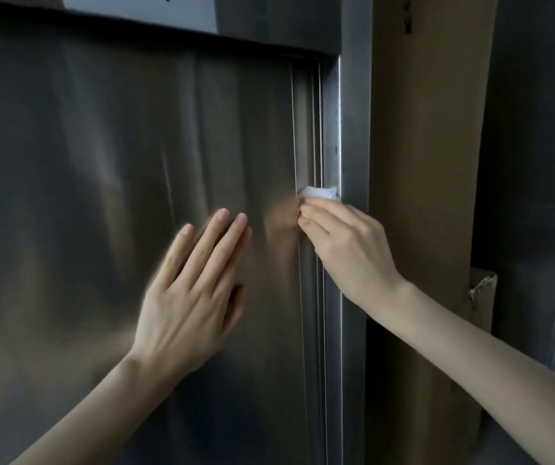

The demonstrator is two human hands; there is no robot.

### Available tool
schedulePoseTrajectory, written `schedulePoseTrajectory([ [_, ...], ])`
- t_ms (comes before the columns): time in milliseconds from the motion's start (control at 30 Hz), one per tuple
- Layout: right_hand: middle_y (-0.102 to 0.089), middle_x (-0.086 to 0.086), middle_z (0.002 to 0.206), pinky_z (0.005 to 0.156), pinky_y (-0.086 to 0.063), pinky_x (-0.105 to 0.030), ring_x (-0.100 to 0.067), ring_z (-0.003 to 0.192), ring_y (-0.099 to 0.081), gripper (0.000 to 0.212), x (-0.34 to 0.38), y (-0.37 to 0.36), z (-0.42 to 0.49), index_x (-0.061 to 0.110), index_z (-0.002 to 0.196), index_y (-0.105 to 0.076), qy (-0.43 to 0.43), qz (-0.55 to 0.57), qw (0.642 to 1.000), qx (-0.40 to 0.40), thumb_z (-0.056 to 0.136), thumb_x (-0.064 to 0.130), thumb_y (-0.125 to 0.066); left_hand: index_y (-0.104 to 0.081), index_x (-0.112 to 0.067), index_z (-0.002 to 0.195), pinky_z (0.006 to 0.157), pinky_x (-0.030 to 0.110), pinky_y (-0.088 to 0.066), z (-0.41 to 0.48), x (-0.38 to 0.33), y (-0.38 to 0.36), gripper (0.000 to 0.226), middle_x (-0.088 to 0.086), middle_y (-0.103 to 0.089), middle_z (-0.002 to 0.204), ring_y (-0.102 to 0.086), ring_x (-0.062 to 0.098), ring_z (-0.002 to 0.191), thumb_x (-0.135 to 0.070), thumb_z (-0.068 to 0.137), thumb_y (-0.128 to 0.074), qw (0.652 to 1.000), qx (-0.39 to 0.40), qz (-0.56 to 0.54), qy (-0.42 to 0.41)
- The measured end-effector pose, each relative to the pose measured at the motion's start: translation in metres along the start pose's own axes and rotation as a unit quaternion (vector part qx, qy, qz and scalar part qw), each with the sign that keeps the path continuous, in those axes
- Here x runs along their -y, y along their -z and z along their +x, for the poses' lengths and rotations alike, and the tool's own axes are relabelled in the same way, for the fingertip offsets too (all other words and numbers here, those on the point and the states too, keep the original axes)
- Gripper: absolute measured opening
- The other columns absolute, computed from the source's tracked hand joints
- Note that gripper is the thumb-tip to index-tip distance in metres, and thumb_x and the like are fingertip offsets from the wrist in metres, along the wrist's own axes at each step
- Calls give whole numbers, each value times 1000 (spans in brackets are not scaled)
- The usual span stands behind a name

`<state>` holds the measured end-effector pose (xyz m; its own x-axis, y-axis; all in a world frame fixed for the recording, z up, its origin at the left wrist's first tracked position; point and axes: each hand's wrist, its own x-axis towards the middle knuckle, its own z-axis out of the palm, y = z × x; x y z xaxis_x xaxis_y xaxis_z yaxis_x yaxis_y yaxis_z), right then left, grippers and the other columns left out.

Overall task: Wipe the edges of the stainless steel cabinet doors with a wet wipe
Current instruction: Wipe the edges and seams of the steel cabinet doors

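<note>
Left hand (pixel 185 313), fingers flat together, braces the grey steel cabinet door (pixel 68 162); at 3 o'clock, right hand (pixel 346 246) pinches a white wet wipe (pixel 319 193) the door seam (pixel 318 129) may snag.

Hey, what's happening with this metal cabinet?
A person is cleaning a stainless steel cabinet door. Their right hand pinches a white wet wipe and presses it into the door's right edge. Their left hand lies flat on the door face. A tall cardboard box stands just right of the cabinet frame.
</note>
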<state>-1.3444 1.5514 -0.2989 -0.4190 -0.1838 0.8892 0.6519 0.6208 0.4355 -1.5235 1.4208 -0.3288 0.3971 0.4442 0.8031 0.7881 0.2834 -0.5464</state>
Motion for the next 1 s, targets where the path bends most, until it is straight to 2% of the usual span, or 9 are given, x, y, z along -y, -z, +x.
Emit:
schedulePoseTrajectory([
  [133, -63, -23, 118, 94, -49, -38, -32, 115, -59, 38, 33, -1, -43, -8, 115, -63, -63, -11, 996, 57, 79, -9, -50, -40, 1, 145, 121, 45, -15, -29, -26, -8, 61, 9, -28, 158, -21, 25, 148, -20, 89, -52, 1000, 18, -24, 2],
  [300, -48, -19, 139, 103, -34, -42, -31, 130, -43, 65, 93, -1, -108, -6, 133, -47, -238, 171, 947, 129, 72, -10, -71, -38, 0, 146, 121, 45, -15, -59, -48, -16, 60, 11, -27, 158, -20, 26, 148, -21, 92, -49, 999, 27, -18, 17],
  [400, -39, -16, 147, 105, -35, -37, -28, 136, -35, 71, 99, -1, -132, -3, 140, -33, -228, 229, 938, 125, 77, -12, -66, -36, -1, 148, 120, 46, -17, -61, -50, -17, 60, 10, -27, 158, -21, 25, 148, -22, 93, -47, 999, 20, -15, 22],
  [467, -42, -17, 145, 110, -31, -32, -27, 136, -37, 65, 94, -5, -137, -3, 139, -33, -192, 195, 952, 137, 81, -10, -61, -36, -1, 148, 119, 46, -18, -60, -50, -18, 60, 10, -27, 158, -22, 25, 147, -22, 93, -48, 999, 15, -15, 25],
  [533, -51, -18, 136, 106, -38, -34, -27, 131, -44, 47, 89, -14, -137, -5, 133, -47, -177, 160, 965, 110, 86, -3, -55, -35, -1, 148, 119, 47, -19, -61, -50, -19, 61, 10, -26, 158, -21, 26, 147, -21, 92, -49, 999, 12, -19, 27],
  [600, -60, -18, 125, 108, -36, -27, -25, 123, -52, 33, 90, -24, -135, -5, 121, -60, -200, 152, 967, 34, 94, 9, -48, -34, -1, 149, 119, 48, -19, -62, -51, -21, 62, 11, -26, 158, -22, 26, 147, -21, 92, -49, 999, 5, -18, 30],
  [700, -65, -17, 116, 107, -35, -21, -23, 115, -58, 33, 104, -37, -139, -3, 110, -67, -259, 183, 945, -75, 99, 16, -43, -33, 0, 149, 119, 49, -18, -64, -54, -26, 61, 12, -27, 158, -22, 28, 147, -20, 93, -47, 999, -13, 5, 33],
  [867, -60, -16, 125, 107, -40, -30, -22, 126, -49, 33, 153, -47, -193, -2, 120, -59, -304, 232, 920, -87, 102, 16, -38, -27, 1, 151, 121, 47, -12, -78, -65, -33, 60, 16, -22, 159, -18, 31, 148, -22, 97, -42, 999, -6, 35, 31],
  [1000, -60, -18, 125, 105, -43, -33, -25, 124, -51, 27, 158, -55, -188, 1, 124, -50, -339, 266, 888, -158, 99, 9, -47, -25, 2, 151, 121, 48, -11, -83, -67, -37, 60, 19, -20, 159, -17, 34, 148, -22, 98, -40, 998, -9, 55, 22],
])
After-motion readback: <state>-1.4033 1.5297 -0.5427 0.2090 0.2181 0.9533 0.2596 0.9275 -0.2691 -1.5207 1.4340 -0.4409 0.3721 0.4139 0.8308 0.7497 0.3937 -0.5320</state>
